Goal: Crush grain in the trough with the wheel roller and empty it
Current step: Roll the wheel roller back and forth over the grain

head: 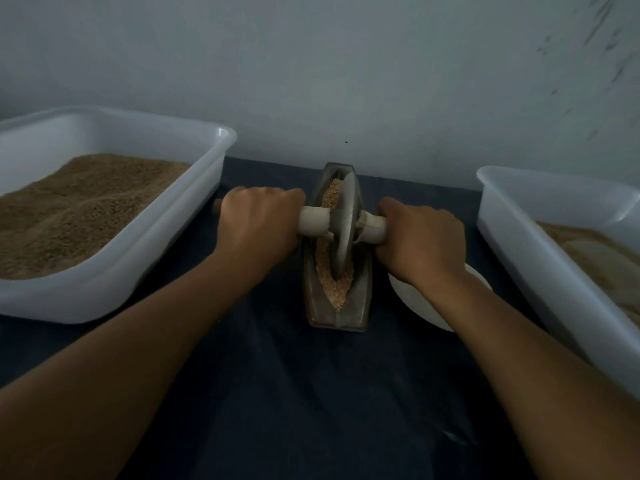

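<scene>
A narrow boat-shaped metal trough [360, 299] stands lengthwise in the middle of the dark cloth. Pale grain [337, 289] lies along its groove. The metal wheel roller [346, 223] stands upright in the groove, about mid-length. A pale wooden axle [313, 221] runs through the wheel. My left hand [258, 223] grips the axle left of the wheel. My right hand [422, 240] grips the axle on the right side. Both palms face down.
A white plastic tub [194, 216] full of brown grain sits at the left. Another white tub [512, 223] with paler material stands at the right. A white bowl [415, 306] lies under my right wrist, beside the trough. A wall rises just behind.
</scene>
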